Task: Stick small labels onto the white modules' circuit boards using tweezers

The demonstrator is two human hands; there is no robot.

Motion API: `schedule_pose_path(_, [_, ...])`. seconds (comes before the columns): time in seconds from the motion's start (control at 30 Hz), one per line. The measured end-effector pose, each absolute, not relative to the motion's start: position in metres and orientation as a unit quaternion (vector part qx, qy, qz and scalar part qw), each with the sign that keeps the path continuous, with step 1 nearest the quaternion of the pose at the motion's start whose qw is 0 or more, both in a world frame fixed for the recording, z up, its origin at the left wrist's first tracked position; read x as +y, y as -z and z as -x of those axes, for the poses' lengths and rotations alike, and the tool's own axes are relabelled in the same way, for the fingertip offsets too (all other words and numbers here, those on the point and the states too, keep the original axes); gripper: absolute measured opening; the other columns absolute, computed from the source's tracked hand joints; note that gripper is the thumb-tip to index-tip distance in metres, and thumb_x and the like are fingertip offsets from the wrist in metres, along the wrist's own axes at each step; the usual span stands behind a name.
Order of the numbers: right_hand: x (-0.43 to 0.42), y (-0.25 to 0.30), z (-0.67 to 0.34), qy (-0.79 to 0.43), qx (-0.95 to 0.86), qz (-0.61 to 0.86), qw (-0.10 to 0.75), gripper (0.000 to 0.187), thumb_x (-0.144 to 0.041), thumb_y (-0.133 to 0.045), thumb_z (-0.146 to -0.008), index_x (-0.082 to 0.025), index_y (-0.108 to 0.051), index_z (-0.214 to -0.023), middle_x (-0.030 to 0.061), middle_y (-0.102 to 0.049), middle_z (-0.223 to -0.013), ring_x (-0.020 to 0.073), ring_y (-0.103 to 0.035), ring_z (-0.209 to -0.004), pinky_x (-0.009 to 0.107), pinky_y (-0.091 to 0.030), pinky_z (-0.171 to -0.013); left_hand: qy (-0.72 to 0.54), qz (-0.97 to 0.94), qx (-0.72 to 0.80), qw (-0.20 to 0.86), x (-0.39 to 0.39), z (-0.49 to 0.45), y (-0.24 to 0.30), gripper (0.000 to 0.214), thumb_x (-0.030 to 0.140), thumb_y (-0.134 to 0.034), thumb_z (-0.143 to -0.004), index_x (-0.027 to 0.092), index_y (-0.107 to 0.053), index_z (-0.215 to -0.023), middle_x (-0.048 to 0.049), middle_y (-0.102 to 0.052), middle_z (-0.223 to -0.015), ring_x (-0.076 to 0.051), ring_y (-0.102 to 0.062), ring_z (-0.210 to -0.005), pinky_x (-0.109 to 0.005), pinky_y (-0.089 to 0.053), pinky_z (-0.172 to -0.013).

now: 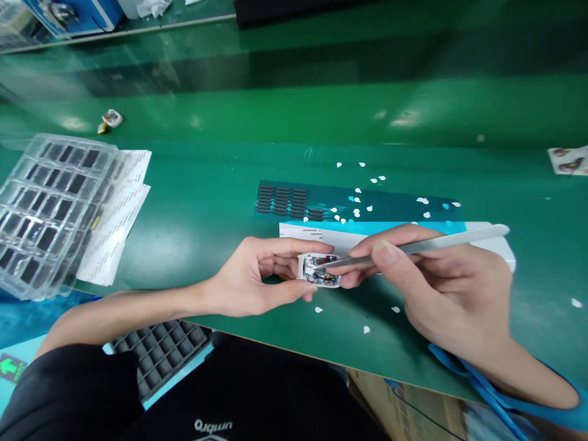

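Between the thumb and fingers of my left hand (257,272) is a small white electronic device (321,283), its inner parts facing up. My right hand (441,282) grips metal tweezers (441,241), whose tips reach into the device's open housing. What the tips touch is too small to make out. Behind my hands lies a teal film sheet (395,202) with rows of dark strips (281,201) at its left. A white and blue sheet (496,242) is partly hidden under my right hand. Small white round tabs (366,329) are scattered around.
Stacked clear trays (55,208) with dark pieces stand at left, beside printed white sheets (110,239). Another small white device (113,118) lies at the back left. A dark grid tray (160,355) sits below the table's front edge. A blue cord (482,392) runs by my right forearm.
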State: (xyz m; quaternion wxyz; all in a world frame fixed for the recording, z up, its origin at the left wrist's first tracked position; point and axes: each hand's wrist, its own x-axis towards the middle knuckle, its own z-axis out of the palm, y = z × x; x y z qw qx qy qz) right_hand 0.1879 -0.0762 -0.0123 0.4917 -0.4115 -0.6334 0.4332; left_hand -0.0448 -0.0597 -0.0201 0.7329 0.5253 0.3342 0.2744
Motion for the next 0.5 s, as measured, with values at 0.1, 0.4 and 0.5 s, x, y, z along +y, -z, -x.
schedule_pose_path(0.1, [-0.0754,0.0116,-0.1866,-0.417,-0.643,0.422,0.485,0.031,-0.023,-0.064,-0.109,-0.032,-0.083,-0.086,-0.0026,-0.080,-0.087,0.0126,-0.077,-0.063,0.019,-0.068,-0.060,-0.274,-0.537,0.341,0.721,-0.0603,0.0444,0.0212,0.051,0.018,-0.081,-0.088,0.005,-0.072,-0.136,-0.0116,-0.080,-0.096,-0.015,-0.078,-0.078,-0.027,-0.067,-0.082])
schedule_pose_path(0.4, [-0.0748,0.0060,-0.1864,-0.376,-0.664,0.445,0.468,0.031,-0.017,-0.066,-0.103,-0.025,-0.080,-0.076,0.0005,-0.079,-0.081,0.0136,-0.077,-0.061,0.017,-0.066,-0.056,-0.280,-0.579,0.354,0.679,-0.0624,0.0431,0.0224,0.048,0.019,-0.078,-0.088,0.004,-0.074,-0.133,-0.0119,-0.080,-0.092,-0.015,-0.073,-0.073,-0.027,-0.067,-0.077])
schedule_pose_path(0.5, [-0.0757,0.0062,-0.1861,-0.380,-0.665,0.446,0.463,0.032,-0.017,-0.065,-0.103,-0.026,-0.081,-0.077,-0.0010,-0.079,-0.084,0.0116,-0.076,-0.061,0.015,-0.065,-0.058,-0.291,-0.597,0.355,0.658,-0.0646,0.0424,0.0227,0.044,0.019,-0.072,-0.091,0.002,-0.075,-0.131,-0.0122,-0.079,-0.088,-0.014,-0.071,-0.069,-0.026,-0.064,-0.071])
